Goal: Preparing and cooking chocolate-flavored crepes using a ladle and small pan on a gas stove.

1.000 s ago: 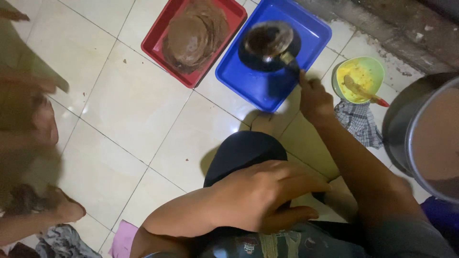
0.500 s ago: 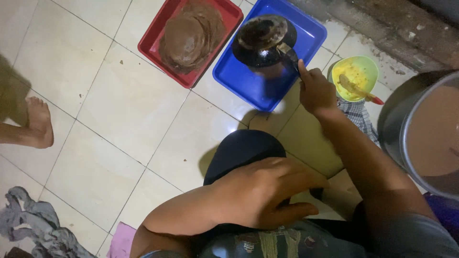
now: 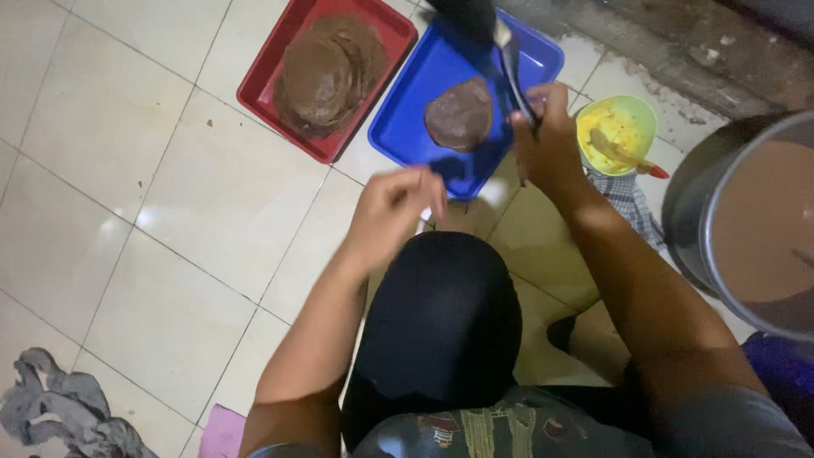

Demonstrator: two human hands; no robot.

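My right hand (image 3: 549,142) grips the handle of a small dark pan (image 3: 475,19), which is tipped up over the far edge of a blue tray (image 3: 405,119). One round brown pancake (image 3: 459,114) lies on that tray. My left hand (image 3: 392,210) reaches forward with fingers apart, holding nothing, close to the tray's near edge. A red tray (image 3: 270,95) to the left carries a stack of brown pancakes (image 3: 326,69). My knee in dark cloth (image 3: 441,314) is below the hands.
A large metal pot of brown batter (image 3: 746,220) stands at the right. A green bowl (image 3: 619,127) with yellow grease and a brush sits on a checked cloth (image 3: 632,203). A grey rag (image 3: 59,416) lies at the bottom left on the tiled floor.
The pan has been tipped up and the pancake now lies on the blue tray. My left hand has lifted off my knee and reached forward. Another person's foot at the left has gone.
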